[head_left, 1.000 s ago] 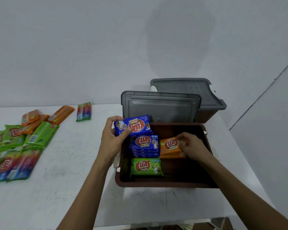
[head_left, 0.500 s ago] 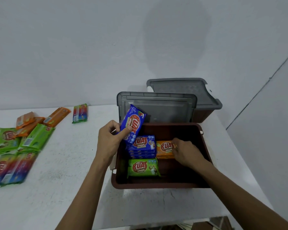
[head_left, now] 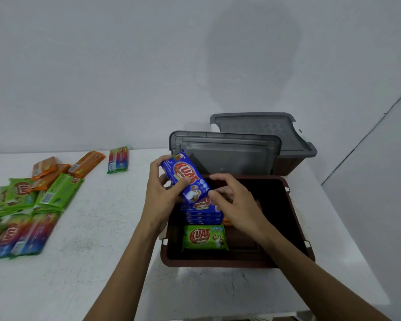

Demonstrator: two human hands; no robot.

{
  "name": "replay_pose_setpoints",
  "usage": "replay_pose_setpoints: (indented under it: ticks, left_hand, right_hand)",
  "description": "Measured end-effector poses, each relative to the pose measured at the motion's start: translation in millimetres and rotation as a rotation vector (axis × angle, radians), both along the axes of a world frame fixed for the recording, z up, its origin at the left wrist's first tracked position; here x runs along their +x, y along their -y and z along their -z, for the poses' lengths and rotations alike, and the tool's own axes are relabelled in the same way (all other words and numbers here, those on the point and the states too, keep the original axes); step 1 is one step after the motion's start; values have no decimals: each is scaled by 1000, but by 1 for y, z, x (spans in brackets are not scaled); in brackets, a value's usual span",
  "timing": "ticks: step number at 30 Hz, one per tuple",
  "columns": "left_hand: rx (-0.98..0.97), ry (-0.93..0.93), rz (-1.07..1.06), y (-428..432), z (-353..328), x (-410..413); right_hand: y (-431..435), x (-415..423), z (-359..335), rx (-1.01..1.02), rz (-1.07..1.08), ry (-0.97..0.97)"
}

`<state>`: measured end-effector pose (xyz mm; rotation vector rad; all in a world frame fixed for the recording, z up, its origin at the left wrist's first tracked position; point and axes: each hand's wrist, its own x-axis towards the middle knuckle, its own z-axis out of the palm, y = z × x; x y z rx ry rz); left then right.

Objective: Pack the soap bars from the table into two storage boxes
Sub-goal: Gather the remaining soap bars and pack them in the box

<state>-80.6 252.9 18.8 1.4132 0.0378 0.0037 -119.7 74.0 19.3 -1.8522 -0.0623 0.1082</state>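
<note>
Left hand (head_left: 162, 195): grips a blue soap bar (head_left: 186, 179), held tilted above the far-left corner of the open brown box (head_left: 218, 262).
Right hand (head_left: 239, 205): fingers curled at the bar's near end; whether they grip it cannot be told.
Box contents: blue stack (head_left: 202, 214); 1 green bar (head_left: 204, 237) nearer; orange bar (head_left: 227, 220) mostly hidden.
Table (head_left: 90, 251): loose bars (head_left: 33, 200) at left.
Far side: grey lid (head_left: 225, 156) on edge; 2nd box (head_left: 287, 163) behind, lidded.

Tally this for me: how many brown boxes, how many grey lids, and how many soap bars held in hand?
Brown boxes: 2, the open box and the lidded box
Grey lids: 2, the leaning lid and the fitted lid
Soap bars in hand: 1, the blue soap bar
Total: 5
</note>
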Motion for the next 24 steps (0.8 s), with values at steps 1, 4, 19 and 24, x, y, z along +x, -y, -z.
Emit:
replay_pose_setpoints:
  ticks: [1,4,19,24]
  left_hand:
    - [6,1,-19,1,1,-1]
    - [77,-10,-66,5,6,-4]
    - [905,171,-112,-27,34,12]
    - [901,167,-54,-29,37,12]
  right_hand:
    - [-5,0,1,62,12,-17]
    - [-15,1,3,280,85,-52]
    - [-1,10,28,197,182,-200]
    - [-7,15,37,4,205,-164]
